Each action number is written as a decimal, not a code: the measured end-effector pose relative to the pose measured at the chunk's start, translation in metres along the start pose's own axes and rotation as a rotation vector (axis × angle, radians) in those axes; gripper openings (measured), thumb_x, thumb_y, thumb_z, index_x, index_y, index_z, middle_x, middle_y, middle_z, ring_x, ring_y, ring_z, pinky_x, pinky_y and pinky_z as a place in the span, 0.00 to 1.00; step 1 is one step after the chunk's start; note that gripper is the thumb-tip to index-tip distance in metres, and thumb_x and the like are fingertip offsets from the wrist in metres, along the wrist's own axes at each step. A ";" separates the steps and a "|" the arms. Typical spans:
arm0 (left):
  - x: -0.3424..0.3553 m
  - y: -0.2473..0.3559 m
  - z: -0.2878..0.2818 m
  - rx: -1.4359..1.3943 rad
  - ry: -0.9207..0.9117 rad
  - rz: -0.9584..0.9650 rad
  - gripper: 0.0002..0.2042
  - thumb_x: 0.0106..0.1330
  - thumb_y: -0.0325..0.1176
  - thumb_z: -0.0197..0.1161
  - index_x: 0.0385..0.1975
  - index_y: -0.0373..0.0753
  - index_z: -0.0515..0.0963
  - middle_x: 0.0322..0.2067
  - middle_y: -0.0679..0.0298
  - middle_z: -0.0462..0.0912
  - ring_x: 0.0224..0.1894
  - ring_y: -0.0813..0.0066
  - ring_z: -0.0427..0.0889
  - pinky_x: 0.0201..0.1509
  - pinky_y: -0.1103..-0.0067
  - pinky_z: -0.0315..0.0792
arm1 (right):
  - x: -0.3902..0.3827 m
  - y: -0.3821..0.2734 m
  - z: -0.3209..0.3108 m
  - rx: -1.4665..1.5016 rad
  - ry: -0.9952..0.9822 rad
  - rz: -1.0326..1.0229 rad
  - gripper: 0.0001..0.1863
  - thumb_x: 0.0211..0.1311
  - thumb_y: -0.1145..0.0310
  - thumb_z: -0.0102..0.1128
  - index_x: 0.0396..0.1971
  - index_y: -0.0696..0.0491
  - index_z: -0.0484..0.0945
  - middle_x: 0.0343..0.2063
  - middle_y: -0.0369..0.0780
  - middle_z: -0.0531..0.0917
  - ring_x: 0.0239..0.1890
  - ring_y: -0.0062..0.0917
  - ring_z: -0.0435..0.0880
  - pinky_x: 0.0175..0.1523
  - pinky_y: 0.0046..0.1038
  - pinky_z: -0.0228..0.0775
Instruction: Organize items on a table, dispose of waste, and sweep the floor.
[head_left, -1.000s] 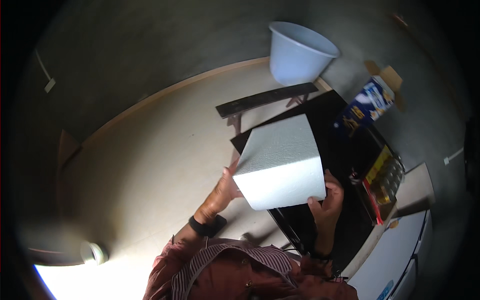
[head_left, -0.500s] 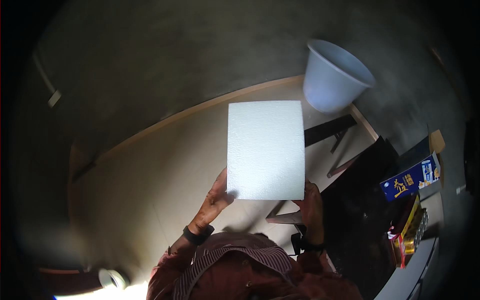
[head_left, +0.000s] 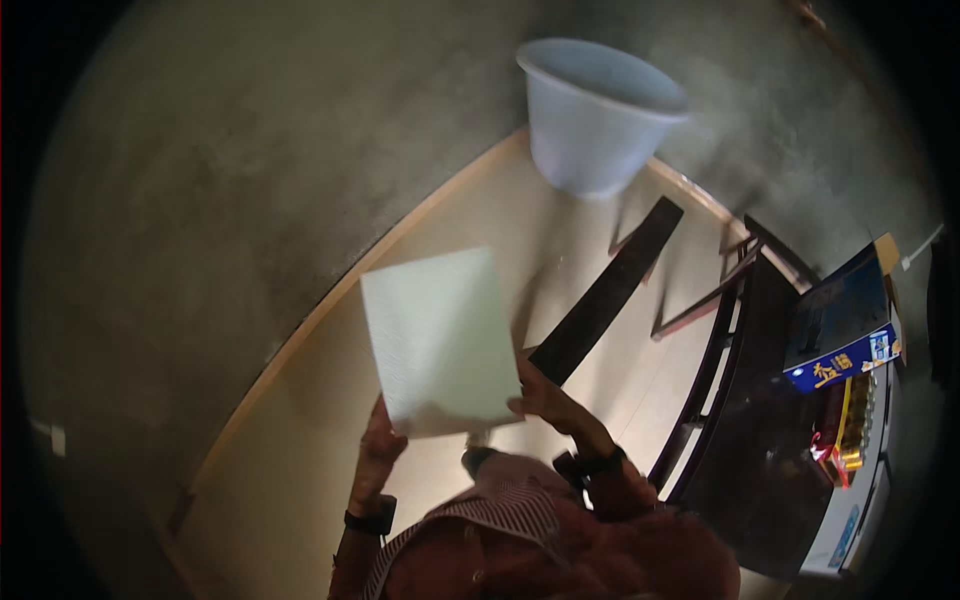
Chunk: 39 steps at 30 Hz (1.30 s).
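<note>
The pale sheet [head_left: 440, 340] hides the fingertips of both the left hand [head_left: 378, 455] and right hand [head_left: 545, 395]; its print is too fine to make out. The shelf goods [head_left: 850, 420] at right are blurred.

Dim, warm light — motion blur, fisheye bending, black vignette corners.

Both forearms are raised, left hand [head_left: 378, 452] and right hand [head_left: 545, 395] each closed in a grip.

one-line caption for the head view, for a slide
Both hands, left and right, hold a white sheet above a pale floor near a white bucket.
</note>
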<state>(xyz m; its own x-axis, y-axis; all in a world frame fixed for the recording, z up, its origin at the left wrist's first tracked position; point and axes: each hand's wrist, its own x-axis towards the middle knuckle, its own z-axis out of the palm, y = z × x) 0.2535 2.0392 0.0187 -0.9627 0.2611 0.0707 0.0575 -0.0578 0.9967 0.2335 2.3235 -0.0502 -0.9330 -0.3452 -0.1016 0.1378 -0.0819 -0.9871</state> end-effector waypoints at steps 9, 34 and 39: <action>0.217 -0.003 -0.082 0.119 -0.031 -0.076 0.33 0.64 0.43 0.52 0.64 0.33 0.51 0.61 0.56 0.61 0.63 0.64 0.58 0.64 0.72 0.53 | 0.202 -0.052 -0.052 0.206 0.000 0.147 0.56 0.46 0.41 0.61 0.67 0.51 0.38 0.65 0.42 0.53 0.64 0.35 0.55 0.58 0.37 0.58; 0.823 -0.122 0.164 -0.085 -1.138 -0.291 0.45 0.59 0.28 0.61 0.66 0.44 0.31 0.62 0.54 0.57 0.54 0.67 0.69 0.51 0.75 0.70 | 0.343 -0.096 -0.396 0.372 0.916 0.018 0.52 0.43 0.51 0.68 0.63 0.62 0.50 0.61 0.46 0.60 0.64 0.34 0.55 0.65 0.36 0.45; 0.898 -0.119 0.242 -0.104 -1.129 -0.380 0.47 0.56 0.37 0.65 0.67 0.44 0.34 0.57 0.52 0.65 0.51 0.65 0.72 0.48 0.73 0.73 | 0.350 -0.120 -0.480 0.418 0.980 -0.024 0.57 0.39 0.45 0.71 0.63 0.61 0.50 0.60 0.44 0.61 0.63 0.33 0.58 0.65 0.33 0.46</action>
<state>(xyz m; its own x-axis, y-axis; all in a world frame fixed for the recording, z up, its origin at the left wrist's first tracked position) -0.5540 2.5133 -0.0271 -0.1348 0.9743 -0.1805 -0.2524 0.1423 0.9571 -0.2689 2.6619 -0.0269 -0.7716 0.5489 -0.3215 0.0449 -0.4572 -0.8882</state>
